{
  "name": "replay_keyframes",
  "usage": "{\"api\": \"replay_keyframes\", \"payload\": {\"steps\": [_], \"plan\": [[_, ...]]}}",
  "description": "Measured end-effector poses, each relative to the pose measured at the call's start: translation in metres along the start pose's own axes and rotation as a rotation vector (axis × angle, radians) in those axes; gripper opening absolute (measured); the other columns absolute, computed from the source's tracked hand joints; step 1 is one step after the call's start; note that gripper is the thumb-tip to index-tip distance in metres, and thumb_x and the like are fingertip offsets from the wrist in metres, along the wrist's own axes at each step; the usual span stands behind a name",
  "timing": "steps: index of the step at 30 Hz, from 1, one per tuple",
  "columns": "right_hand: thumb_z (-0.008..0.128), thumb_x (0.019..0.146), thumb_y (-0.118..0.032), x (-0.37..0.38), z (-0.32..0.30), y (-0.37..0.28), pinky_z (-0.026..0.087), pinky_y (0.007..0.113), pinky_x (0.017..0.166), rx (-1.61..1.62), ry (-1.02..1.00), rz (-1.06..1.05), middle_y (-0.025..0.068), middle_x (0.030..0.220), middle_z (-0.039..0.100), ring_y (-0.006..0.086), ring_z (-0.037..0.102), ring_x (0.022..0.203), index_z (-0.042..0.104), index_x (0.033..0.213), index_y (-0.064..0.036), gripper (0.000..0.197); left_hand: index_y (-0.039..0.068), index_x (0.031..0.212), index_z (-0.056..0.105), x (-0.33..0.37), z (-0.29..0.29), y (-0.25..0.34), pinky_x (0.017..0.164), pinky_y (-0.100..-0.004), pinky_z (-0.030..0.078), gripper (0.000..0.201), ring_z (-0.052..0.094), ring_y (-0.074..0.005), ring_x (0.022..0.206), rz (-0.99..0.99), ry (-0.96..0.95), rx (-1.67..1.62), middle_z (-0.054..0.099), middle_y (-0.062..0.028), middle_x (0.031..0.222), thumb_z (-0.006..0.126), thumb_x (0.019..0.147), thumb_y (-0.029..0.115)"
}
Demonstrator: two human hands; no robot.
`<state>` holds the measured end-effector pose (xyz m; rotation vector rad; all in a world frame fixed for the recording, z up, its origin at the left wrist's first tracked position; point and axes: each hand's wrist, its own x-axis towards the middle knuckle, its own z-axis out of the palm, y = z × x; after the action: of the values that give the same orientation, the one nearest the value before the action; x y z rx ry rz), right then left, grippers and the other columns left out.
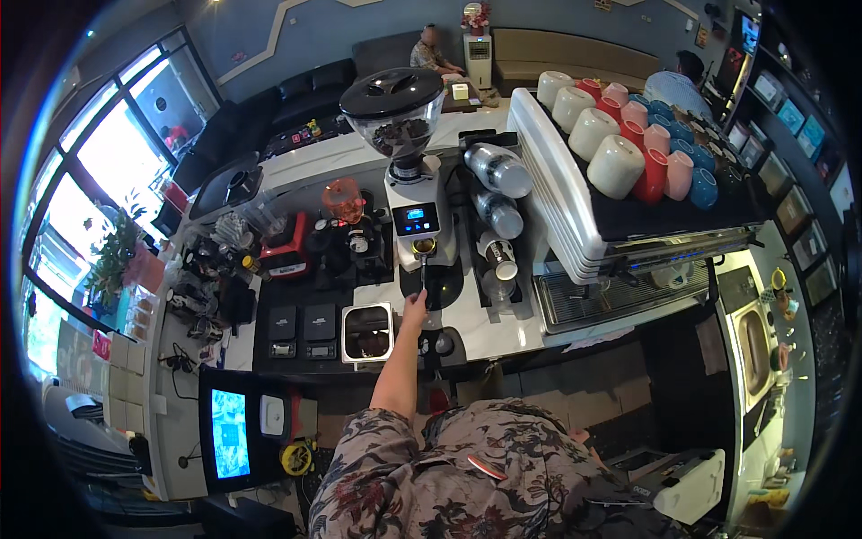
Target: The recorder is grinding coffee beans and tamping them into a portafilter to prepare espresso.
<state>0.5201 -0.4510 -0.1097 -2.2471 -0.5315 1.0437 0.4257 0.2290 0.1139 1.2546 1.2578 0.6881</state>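
My left hand [416,304] reaches forward over the counter, its fingers closed round the handle of a portafilter [424,269]. The portafilter's basket sits under the spout of a white coffee grinder [416,193], whose small screen is lit. A clear hopper [395,135] with a black lid tops the grinder and has dark beans inside. Beside my forearm is a square metal knock box [367,310] with dark coffee grounds in it. A round dark tamper [444,342] rests just right of my wrist. My right hand cannot be seen.
A large espresso machine [561,198] stands at the right, with rows of coloured cups [616,166] on top. Clear plastic cup stacks [496,171] lie beside it. Two black scales [321,323] and a red appliance [285,250] are at the left. Another person [431,52] sits far back.
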Motion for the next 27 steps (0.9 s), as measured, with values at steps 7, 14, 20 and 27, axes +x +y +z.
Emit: {"api": "replay_keyframes", "payload": {"steps": [7,14,20,27], "plan": [[0.059,0.087,-0.035,0.001,0.098,-0.068,0.047,0.042,0.057,-0.137,0.231,-0.042,0.0147,0.067,0.063,0.0335,0.059,0.061,0.067,0.078,-0.0050,0.033,0.004,0.103,0.055,-0.011,-0.028,0.020,0.061,-0.0296,0.055,0.039,0.065,-0.0178,0.071,-0.280,-0.466,-0.287,0.063,-0.0084,0.087,0.058,0.094,0.042],[0.064,0.085,-0.030,-0.061,0.050,-0.325,0.048,0.030,0.054,0.247,0.155,0.321,0.0055,0.069,0.065,0.0133,0.061,0.060,0.070,0.097,-0.0024,0.031,0.000,0.100,0.055,-0.026,-0.025,0.032,0.062,-0.0280,0.057,0.039,0.066,-0.0168,0.070,-0.289,-0.440,-0.358,0.060,-0.0072,0.084,0.064,0.092,0.038],[0.062,0.085,-0.036,-0.045,0.059,-0.363,0.050,0.038,0.079,0.082,0.058,0.212,0.0178,0.094,0.070,0.0277,0.067,0.091,0.069,0.102,-0.0002,0.040,0.001,0.099,0.055,-0.027,-0.034,0.032,0.061,-0.0263,0.056,0.038,0.066,-0.0161,0.070,-0.316,-0.434,-0.358,0.059,-0.0070,0.084,0.065,0.091,0.037],[0.065,0.082,-0.039,-0.034,0.055,-0.366,0.051,0.038,0.078,0.014,0.005,0.356,0.0150,0.092,0.070,0.0254,0.067,0.089,0.069,0.098,0.0004,0.042,0.003,0.094,0.058,-0.015,-0.039,0.038,0.053,-0.0277,0.054,0.057,0.064,-0.0168,0.059,-0.441,-0.529,-0.391,0.058,-0.0055,0.077,0.055,0.089,0.060]]}}
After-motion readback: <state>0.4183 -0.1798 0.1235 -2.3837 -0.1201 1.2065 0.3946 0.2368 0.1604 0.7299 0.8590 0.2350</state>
